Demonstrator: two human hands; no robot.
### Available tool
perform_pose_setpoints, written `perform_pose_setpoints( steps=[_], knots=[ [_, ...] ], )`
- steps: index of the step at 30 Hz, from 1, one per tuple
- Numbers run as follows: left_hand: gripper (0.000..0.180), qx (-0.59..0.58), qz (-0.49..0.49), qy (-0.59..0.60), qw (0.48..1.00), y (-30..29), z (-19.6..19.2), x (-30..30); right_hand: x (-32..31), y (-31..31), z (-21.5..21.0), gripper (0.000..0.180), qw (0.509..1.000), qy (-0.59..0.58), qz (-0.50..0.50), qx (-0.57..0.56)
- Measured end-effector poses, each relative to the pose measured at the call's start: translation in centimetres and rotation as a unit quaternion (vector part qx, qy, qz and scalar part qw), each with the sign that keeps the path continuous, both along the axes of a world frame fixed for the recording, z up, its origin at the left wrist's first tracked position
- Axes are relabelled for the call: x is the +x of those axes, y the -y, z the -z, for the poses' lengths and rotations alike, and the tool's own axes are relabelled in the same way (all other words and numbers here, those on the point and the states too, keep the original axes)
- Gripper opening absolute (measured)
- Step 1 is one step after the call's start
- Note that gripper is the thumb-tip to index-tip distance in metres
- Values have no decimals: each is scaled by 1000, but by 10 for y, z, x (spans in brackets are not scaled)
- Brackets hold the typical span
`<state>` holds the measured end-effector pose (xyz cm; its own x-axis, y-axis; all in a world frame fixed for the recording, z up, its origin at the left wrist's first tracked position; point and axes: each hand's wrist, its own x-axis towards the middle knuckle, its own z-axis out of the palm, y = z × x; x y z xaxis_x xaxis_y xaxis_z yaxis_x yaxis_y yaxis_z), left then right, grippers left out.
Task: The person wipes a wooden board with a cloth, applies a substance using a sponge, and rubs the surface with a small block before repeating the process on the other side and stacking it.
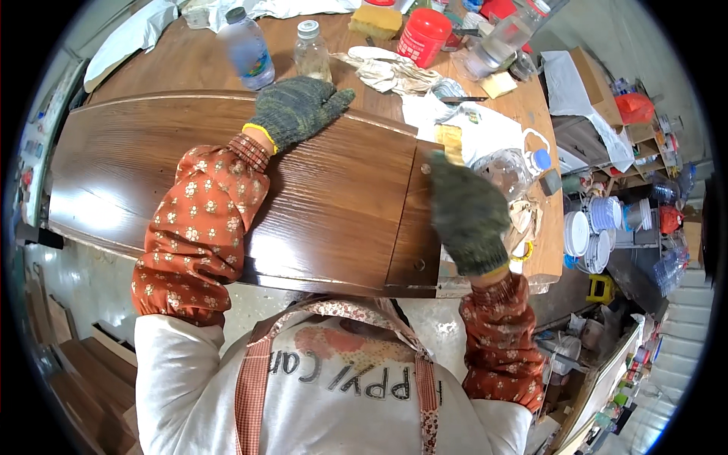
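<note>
A glossy brown wood-grain panel [326, 189] lies across the table in front of me, with a darker strip [413, 216] at its right end. My left hand [299, 112], in a dark grey-green knit glove with a yellow cuff, rests on the panel's far edge. Its fingers stretch to the right, and it holds nothing. My right hand [470, 216], in a matching glove, is over the panel's right end. Motion smears it, and its fingers cannot be made out. Just past my left hand stand a clear jar [312, 57] and a blue-labelled bottle [250, 57].
On the brown table [171, 61] are a yellow sponge [375, 23], a red tub [425, 38], crumpled cloths [390, 73] and a plastic jug [508, 171] near my right hand. White buckets [576, 233] and cluttered shelves stand to the right. Brown boards [87, 379] lie at lower left.
</note>
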<state>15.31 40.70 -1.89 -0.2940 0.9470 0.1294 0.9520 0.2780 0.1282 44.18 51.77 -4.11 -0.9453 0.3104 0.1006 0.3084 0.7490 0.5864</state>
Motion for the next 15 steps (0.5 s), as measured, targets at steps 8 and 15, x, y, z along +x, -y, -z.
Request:
perform_pose_setpoints(
  steps=[8,15],
  knots=[
    [22,174,120,-150,966,11,21,-10,19,-21,18,31,960,-244,-7,-136],
    [29,12,-18,4,1000,7,-9,13,-99,39,-38,40,925,-226,-185,-242]
  ],
)
